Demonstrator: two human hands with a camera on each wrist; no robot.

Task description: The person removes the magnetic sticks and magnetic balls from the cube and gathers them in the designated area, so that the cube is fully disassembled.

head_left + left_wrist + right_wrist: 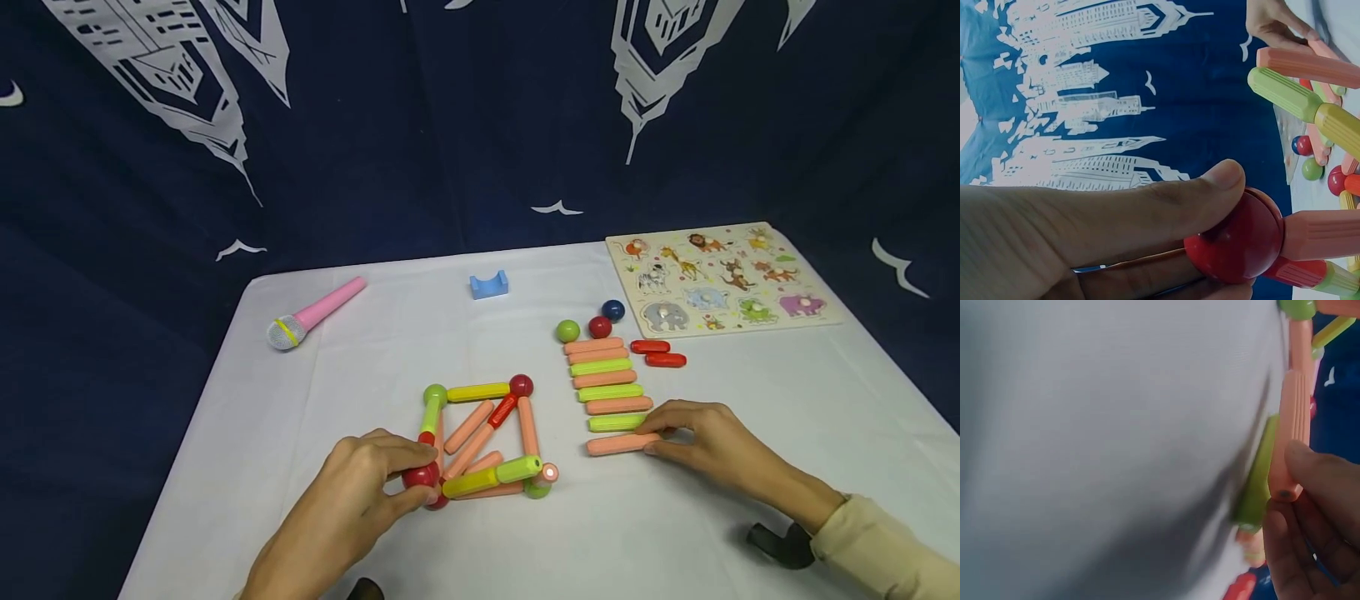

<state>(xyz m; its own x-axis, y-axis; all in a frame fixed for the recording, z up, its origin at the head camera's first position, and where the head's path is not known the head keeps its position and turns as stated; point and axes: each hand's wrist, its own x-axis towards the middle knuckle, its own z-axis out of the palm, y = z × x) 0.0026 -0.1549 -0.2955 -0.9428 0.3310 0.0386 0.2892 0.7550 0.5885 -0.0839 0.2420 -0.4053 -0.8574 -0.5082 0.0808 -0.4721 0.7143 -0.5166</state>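
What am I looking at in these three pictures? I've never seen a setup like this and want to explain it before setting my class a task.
There is no machine here, only someone's bare left hand and right hand. The wide picture comes from a camera worn on the head, looking forward and down. The other two come from cameras on the wrists, each looking at that hand's own work.

On the white table lie a stick-and-ball frame, a row of sticks, three loose balls, two short red sticks, a microphone, a blue block and an animal board.

The left hand grips a red ball of the frame; the right hand pinches one end of a pink stick.
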